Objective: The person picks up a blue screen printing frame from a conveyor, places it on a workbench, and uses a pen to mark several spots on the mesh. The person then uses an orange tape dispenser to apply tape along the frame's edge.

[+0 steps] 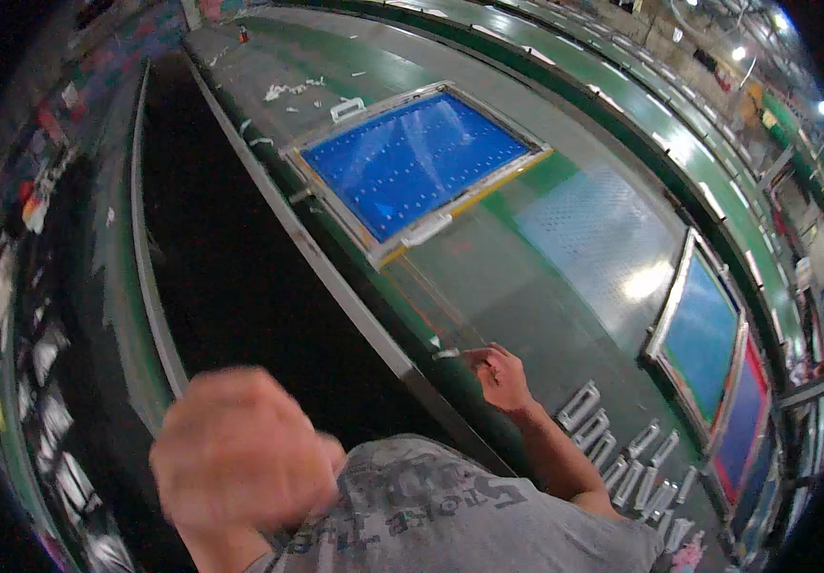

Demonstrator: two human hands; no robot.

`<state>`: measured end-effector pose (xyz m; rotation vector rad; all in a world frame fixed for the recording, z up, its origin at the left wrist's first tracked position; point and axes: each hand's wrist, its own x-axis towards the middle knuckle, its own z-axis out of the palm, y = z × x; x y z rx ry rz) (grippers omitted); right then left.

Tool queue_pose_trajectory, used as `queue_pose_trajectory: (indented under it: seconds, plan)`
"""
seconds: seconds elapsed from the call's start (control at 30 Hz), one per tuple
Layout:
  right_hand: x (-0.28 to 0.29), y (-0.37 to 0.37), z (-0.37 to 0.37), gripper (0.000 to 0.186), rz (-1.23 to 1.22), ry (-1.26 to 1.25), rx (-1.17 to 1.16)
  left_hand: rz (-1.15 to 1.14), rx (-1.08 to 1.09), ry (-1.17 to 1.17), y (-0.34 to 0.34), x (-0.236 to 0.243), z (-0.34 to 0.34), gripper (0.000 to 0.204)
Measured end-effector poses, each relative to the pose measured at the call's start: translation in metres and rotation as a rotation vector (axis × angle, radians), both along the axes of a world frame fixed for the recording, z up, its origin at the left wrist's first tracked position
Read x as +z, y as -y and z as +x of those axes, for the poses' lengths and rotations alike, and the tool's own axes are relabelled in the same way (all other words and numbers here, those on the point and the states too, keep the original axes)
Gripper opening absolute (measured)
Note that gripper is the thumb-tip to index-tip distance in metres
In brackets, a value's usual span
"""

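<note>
My left hand (245,449) is raised close to the camera at lower left, blurred, its fingers curled closed; whatever it may hold is hidden. My right hand (496,377) is over the inner edge of the grey-green table (450,267), fingers curled closed, close beside a small white fitting (445,353); I cannot make out what, if anything, they hold. Farther up the table lies a framed blue screen (412,162) with white spots, and to its right a pale translucent patterned patch (593,244).
A long black belt (230,267) with metal rims runs along my left. Several white handle-shaped clamps (582,411) lie at lower right, below framed screens (703,334) in blue and red. White scraps (288,91) lie at the far end. A green-topped bench (612,76) curves behind.
</note>
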<state>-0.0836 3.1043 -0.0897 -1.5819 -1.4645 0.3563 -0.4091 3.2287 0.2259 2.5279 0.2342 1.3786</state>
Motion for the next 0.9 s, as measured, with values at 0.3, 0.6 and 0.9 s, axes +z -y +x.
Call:
queue_pose_trajectory:
  seconds: [0.3,0.6,0.9]
  plan:
    - [0.008,-0.108,-0.006,0.011,-0.149,-0.284,-0.177,-0.401,0.201,0.008,-0.291,-0.085,0.042,0.018]
    - [-0.003,-0.186,-0.046,0.013,-0.189,-0.432,-0.506,-0.714,0.435,-0.223,-0.608,-0.189,0.122,0.023]
    - [-0.002,-0.303,-0.083,0.065,0.009,-0.883,-0.881,-0.724,0.396,-0.408,-0.777,-0.333,0.233,0.066]
